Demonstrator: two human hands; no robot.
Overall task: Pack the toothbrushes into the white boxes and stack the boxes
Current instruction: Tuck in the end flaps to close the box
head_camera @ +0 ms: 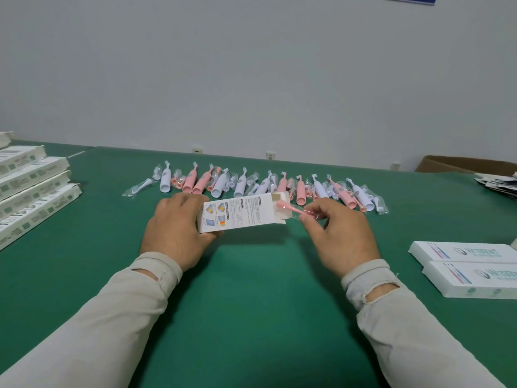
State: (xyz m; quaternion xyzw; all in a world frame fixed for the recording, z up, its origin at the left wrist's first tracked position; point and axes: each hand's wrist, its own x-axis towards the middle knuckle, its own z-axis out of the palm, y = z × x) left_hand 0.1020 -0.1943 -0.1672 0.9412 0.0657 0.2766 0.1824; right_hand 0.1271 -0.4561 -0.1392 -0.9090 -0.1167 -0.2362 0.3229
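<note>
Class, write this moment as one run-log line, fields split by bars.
left hand: holds white box | right hand: pinches wrapped pink brush head at box's open end | loose toothbrushes: row behind

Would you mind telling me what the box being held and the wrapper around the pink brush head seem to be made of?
The white box looks like thin matte printed cardboard; its open end flap is folded. The wrapper looks like clear glossy plastic film, since the pink brush head shows through it.

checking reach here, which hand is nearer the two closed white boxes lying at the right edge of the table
Right. The right hand is mid-table, pinching a wrapped pink brush head, the closed boxes off to its right. The left hand holds the open box, farther left.
</note>
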